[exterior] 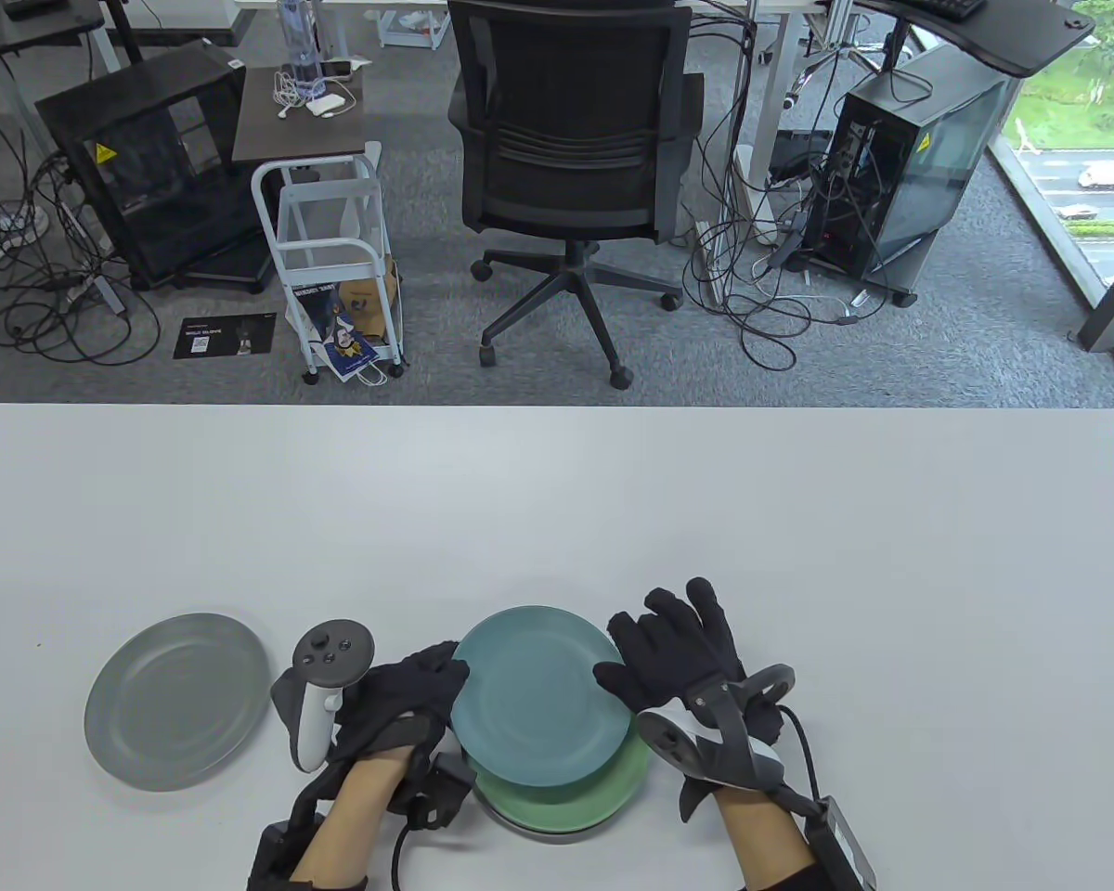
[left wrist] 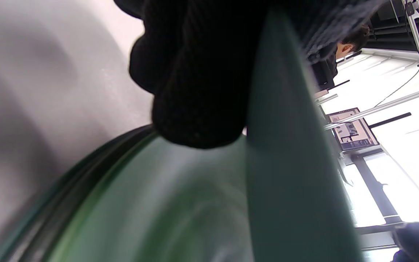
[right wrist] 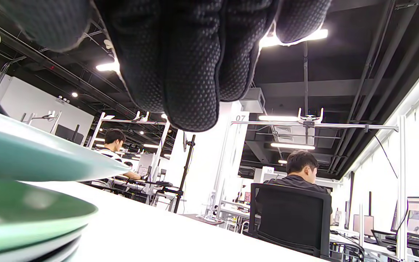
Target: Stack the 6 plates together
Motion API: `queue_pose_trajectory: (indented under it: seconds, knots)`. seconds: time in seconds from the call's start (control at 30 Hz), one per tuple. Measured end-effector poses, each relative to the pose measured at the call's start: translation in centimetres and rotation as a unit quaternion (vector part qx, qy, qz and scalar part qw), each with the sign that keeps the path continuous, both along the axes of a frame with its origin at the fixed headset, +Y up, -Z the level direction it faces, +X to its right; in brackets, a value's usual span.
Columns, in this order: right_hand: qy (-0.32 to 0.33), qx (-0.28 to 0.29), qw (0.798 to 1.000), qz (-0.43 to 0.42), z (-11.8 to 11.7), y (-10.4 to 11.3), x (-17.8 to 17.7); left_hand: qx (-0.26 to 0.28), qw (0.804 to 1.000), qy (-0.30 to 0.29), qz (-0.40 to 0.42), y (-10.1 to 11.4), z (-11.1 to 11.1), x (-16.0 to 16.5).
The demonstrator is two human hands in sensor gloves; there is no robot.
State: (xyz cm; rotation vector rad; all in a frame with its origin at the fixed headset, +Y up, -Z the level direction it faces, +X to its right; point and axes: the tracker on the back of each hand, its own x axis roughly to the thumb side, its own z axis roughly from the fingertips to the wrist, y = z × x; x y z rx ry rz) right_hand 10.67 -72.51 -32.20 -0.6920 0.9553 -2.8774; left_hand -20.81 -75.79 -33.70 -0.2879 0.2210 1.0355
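Observation:
A teal plate [exterior: 540,694] is held above a stack topped by a green plate [exterior: 571,798] near the table's front edge. My left hand [exterior: 408,691] grips the teal plate's left rim. My right hand [exterior: 673,654] touches its right rim with the thumb, fingers spread. The left wrist view shows the teal plate's edge [left wrist: 286,163] under my fingers [left wrist: 195,91], above the green plate [left wrist: 151,203]. The right wrist view shows the teal plate [right wrist: 31,153] lifted over the green plate [right wrist: 20,214]. A grey plate [exterior: 178,698] lies alone at the left.
The white table [exterior: 613,510] runs wide behind the plates. Beyond its far edge stand an office chair [exterior: 571,148], a white cart [exterior: 330,251] and computer towers on the floor.

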Motion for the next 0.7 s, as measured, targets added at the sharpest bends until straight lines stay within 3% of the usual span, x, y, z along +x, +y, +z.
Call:
queue_pose_trajectory:
  seconds: [0.27,0.37,0.6,0.7]
  knots:
    - [-0.003,-0.011,1.000,-0.003,0.1,0.3,0.0,-0.025,0.997,-0.041,-0.058,0.0,-0.2,0.5]
    - [-0.004,-0.015,1.000,-0.004,0.1,0.4,0.0,-0.016,0.991,-0.036,-0.126,0.3,-0.1,0.7]
    - [-0.009,-0.016,1.000,-0.009,0.0,0.3,0.2,0.021,0.947,0.062,-0.315,2.6,0.5,-0.9]
    - [-0.017,-0.026,0.999,-0.012,-0.1,0.1,0.3,0.012,0.917,0.115,-0.382,3.4,0.6,-2.6]
